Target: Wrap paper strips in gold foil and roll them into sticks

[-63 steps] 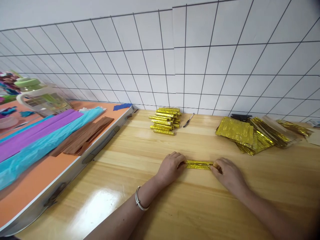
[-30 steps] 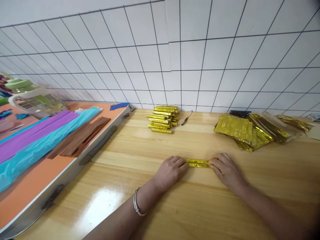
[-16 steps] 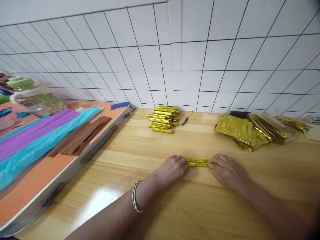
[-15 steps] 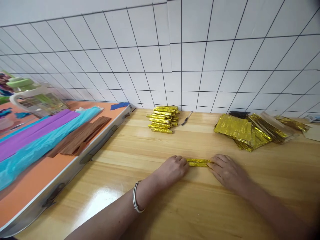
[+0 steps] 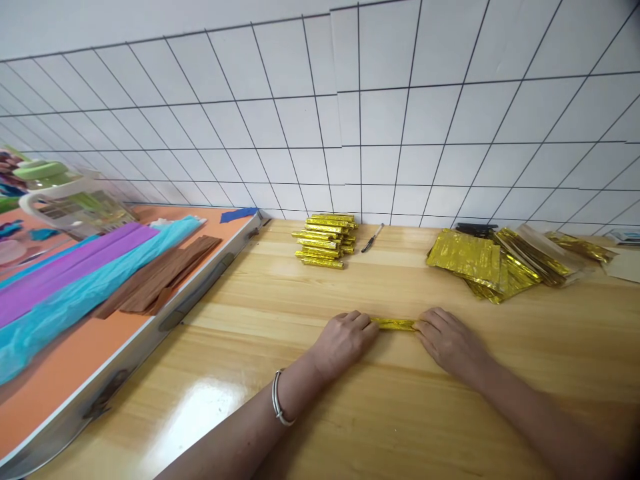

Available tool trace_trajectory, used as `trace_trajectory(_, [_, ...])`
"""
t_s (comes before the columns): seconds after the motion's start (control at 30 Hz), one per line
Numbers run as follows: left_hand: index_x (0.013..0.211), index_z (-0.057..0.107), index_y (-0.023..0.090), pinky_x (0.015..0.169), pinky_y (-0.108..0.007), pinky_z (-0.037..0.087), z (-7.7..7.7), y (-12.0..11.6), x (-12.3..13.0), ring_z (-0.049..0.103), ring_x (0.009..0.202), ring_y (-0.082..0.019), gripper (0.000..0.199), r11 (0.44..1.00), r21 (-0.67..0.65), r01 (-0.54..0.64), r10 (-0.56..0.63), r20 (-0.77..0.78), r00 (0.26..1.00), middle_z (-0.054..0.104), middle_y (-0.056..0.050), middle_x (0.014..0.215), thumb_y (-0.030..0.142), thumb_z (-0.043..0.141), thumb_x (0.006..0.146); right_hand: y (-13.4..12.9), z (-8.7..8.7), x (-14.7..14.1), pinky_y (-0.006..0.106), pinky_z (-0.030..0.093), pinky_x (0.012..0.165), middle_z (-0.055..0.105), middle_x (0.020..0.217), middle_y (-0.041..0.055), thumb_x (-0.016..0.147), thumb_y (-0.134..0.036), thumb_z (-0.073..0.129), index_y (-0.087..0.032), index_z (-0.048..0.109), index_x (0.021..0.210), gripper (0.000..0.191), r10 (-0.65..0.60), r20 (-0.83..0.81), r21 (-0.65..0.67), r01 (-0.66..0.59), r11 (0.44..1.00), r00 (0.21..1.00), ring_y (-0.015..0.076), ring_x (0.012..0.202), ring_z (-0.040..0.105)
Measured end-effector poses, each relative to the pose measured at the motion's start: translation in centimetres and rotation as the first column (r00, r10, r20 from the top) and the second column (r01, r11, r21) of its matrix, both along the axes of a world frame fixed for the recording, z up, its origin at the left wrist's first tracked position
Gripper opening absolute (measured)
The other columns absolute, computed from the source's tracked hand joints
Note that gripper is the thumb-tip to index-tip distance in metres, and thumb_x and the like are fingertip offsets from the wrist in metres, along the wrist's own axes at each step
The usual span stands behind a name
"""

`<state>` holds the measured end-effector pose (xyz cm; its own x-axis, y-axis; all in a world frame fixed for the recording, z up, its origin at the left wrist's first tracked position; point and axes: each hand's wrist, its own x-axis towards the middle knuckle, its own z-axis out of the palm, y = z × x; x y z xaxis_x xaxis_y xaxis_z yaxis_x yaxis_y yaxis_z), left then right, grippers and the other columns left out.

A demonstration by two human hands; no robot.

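A narrow folded strip of gold foil [image 5: 395,324] lies on the wooden table [image 5: 300,300] between my two hands. My left hand [image 5: 346,341] has its fingers curled over the strip's left end. At the right end, the fingers of my right hand [image 5: 447,340] are closed on the foil. Both ends of the strip are hidden under the fingers. Beyond my left hand, near the wall, is a pile of rolled gold foil pieces [image 5: 325,241]. Flat gold foil sheets [image 5: 465,257] lie stacked beyond my right hand.
A pen [image 5: 373,238] rests beside the rolled pile. At the left, an orange board [image 5: 75,360] with a raised edge carries purple crepe paper [image 5: 75,267], blue crepe paper [image 5: 100,287], brown crepe paper [image 5: 160,277] and a clear pitcher [image 5: 85,207]. A tiled wall [image 5: 385,113] stands behind.
The gold strip between my hands has become narrower, with one band showing instead of two. Both hands keep hold of its ends and have moved only slightly.
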<state>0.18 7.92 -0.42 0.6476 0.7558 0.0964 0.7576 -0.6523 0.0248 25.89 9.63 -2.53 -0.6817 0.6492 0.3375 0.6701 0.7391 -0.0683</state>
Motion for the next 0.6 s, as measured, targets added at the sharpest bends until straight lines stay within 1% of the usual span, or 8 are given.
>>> trace_trajectory(0.17, [0.113,0.047,0.021,0.063,-0.029,0.044,0.5,0.1,0.5,0.052,0.078,-0.019,0.024,0.999,0.017,0.033,-0.032,-0.055,0.998,0.055,-0.005,0.087,0.018,0.044,0.088,0.1,-0.2,-0.2,0.038,0.043,0.077,0.058,0.088,0.0100,0.086,-0.009,0.040,-0.016,0.060,0.088,0.022,0.004,0.025,-0.006,-0.003,1.000,1.000,0.0221,0.088,0.049])
trace_trajectory(0.33, [0.108,0.049,0.021,0.061,-0.028,0.044,0.7,-0.1,0.9,0.051,0.078,-0.018,0.021,1.000,-0.013,0.007,-0.008,-0.060,0.998,0.055,-0.005,0.092,0.017,0.044,0.088,0.3,0.0,-0.6,0.037,0.042,0.076,0.057,0.088,0.0080,0.086,-0.012,0.044,-0.017,0.060,0.086,0.016,-0.011,0.093,-0.035,0.014,0.999,0.996,0.0217,0.088,0.048])
trace_trajectory(0.47, [0.103,0.050,0.021,0.061,-0.026,0.044,0.9,-0.1,1.1,0.050,0.079,-0.018,0.017,0.999,-0.039,-0.004,0.002,-0.043,0.999,0.056,-0.005,0.090,0.017,0.042,0.089,0.4,0.2,-1.2,0.035,0.041,0.075,0.057,0.087,0.0068,0.087,-0.014,0.045,-0.018,0.060,0.091,0.016,-0.009,0.079,-0.067,0.015,0.998,0.997,0.0205,0.086,0.048])
trace_trajectory(0.6, [0.099,0.052,0.021,0.063,-0.026,0.044,1.0,0.0,1.3,0.049,0.081,-0.018,0.013,0.998,-0.052,-0.025,0.023,-0.030,0.999,0.056,-0.004,0.088,0.019,0.043,0.090,0.4,0.6,-2.0,0.034,0.040,0.074,0.057,0.085,0.0063,0.087,-0.020,0.048,-0.018,0.060,0.090,0.013,-0.034,0.067,-0.110,0.041,0.993,0.997,0.0204,0.085,0.047])
